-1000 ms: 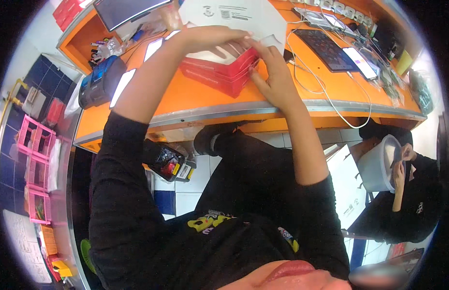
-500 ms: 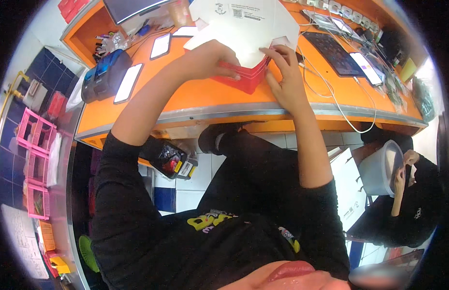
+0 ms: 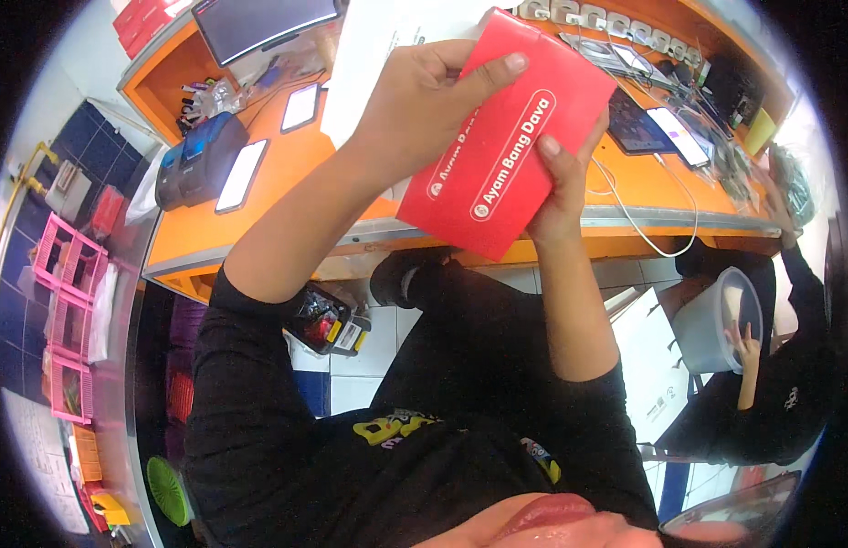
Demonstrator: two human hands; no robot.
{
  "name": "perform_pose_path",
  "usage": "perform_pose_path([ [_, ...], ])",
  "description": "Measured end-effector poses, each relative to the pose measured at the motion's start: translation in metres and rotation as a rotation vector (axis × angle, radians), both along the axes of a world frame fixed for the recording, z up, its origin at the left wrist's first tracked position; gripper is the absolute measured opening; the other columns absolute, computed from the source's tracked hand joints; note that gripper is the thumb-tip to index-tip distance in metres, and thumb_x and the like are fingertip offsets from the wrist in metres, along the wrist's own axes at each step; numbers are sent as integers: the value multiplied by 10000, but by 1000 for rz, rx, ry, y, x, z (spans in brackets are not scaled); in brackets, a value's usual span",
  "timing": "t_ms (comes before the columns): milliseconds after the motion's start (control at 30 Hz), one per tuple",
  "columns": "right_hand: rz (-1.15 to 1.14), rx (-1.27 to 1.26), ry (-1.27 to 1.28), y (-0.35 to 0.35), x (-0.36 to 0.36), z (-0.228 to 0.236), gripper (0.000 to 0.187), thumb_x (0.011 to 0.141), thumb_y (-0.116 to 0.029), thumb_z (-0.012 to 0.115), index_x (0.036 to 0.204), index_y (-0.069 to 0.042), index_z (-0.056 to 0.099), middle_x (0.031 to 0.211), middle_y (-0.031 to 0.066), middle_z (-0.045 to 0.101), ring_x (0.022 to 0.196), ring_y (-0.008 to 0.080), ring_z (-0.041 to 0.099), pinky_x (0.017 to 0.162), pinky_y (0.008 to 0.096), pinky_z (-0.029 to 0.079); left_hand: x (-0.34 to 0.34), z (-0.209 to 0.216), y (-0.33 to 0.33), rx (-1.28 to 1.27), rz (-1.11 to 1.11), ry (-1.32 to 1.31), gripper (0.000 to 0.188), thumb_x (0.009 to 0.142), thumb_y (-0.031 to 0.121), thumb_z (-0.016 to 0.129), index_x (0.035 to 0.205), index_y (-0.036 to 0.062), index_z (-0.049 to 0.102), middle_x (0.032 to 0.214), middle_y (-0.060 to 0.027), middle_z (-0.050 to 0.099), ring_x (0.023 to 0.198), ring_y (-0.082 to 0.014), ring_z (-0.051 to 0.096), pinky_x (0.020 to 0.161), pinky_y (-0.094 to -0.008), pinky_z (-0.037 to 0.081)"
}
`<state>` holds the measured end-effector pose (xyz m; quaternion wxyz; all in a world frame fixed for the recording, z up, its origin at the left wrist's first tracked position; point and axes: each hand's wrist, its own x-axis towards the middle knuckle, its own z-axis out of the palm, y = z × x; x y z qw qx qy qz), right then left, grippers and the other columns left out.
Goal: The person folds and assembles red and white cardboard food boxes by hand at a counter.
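A partly folded cardboard box (image 3: 552, 78), red outside and white inside, is held up tilted over the front edge of the orange desk. Its red printed side faces me, with a white flap (image 3: 360, 55) spreading out behind it on the far left. My left hand (image 3: 428, 96) grips its upper left side, thumb lying across the red face. On the right side, my right hand (image 3: 565, 183) pinches the card, its thumb on the red face and the fingers behind. The fold lines behind the box are hidden.
Phones (image 3: 242, 175) and a black device (image 3: 203, 160) lie left on the desk (image 3: 191, 224). A tablet (image 3: 636, 126), a phone (image 3: 677, 137) and white cables are at right. A co-worker sits lower right with a clear tub (image 3: 702, 320), beside white cardboard sheets (image 3: 647, 365).
The box has been lifted off the desk and turned so its red outside faces me. Both hands have shifted their hold. One co-worker hand has moved from the tub towards the desk's right end.
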<state>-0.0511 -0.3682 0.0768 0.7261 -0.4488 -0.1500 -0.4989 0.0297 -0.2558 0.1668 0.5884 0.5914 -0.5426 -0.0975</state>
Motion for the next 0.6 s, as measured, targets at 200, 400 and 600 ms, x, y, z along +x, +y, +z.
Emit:
perform_pose_path([
  [200,-36,21,-65,5,-8,4,868,761,-138,636,1448,-130,108,1294,146,433,1143,227,497,963,370,428,-12,1,1,-27,69,-69,292,902,263,622,1031,3,659,841,-77,696,695,-90,658,607,-198,523],
  [400,-23,37,-74,6,-13,7,846,762,-138,636,1445,-132,136,1306,146,418,1148,222,493,956,358,438,-8,-5,-7,-222,-2,-144,318,894,249,632,1088,-2,621,910,-95,696,769,-105,668,648,-215,540],
  [600,47,53,-25,4,-10,5,817,774,-127,617,1444,-125,150,1306,130,416,1146,213,487,952,358,443,-3,-3,-6,-286,-36,-250,366,897,253,625,1155,-2,571,991,-124,685,849,-154,683,691,-247,561],
])
